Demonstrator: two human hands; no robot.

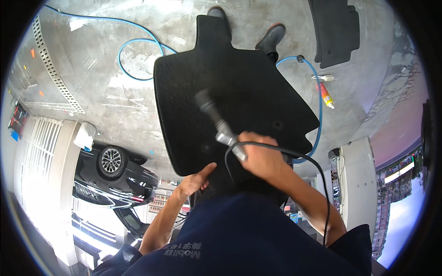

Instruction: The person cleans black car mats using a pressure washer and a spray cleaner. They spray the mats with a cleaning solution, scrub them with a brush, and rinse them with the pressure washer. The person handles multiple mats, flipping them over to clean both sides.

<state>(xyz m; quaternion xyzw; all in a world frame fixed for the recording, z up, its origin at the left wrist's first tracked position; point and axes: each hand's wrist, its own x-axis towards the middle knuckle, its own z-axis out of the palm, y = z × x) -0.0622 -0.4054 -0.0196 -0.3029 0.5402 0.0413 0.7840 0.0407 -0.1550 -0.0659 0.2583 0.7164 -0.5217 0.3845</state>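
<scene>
A black carpet car floor mat (221, 79) hangs tilted before me, spanning the middle of the view. My left hand (197, 181) grips its near left edge, thumb on top and fingers mostly hidden beneath. In my right hand (262, 153) is an air blow gun (226, 135) with a silver metal body and a dark nozzle. Motion blurs the nozzle (207, 101), which is over the mat's face; whether it touches the mat cannot be told. A thin black cable (276, 146) loops past my right wrist.
A blue hose (319, 114) curls over the concrete floor (121, 62) on both sides of the mat. At right are more mats (336, 34), a white-handled brush (323, 77) and a red-and-yellow bottle (325, 96). A dark car (121, 179) stands at left near a pillar (62, 189).
</scene>
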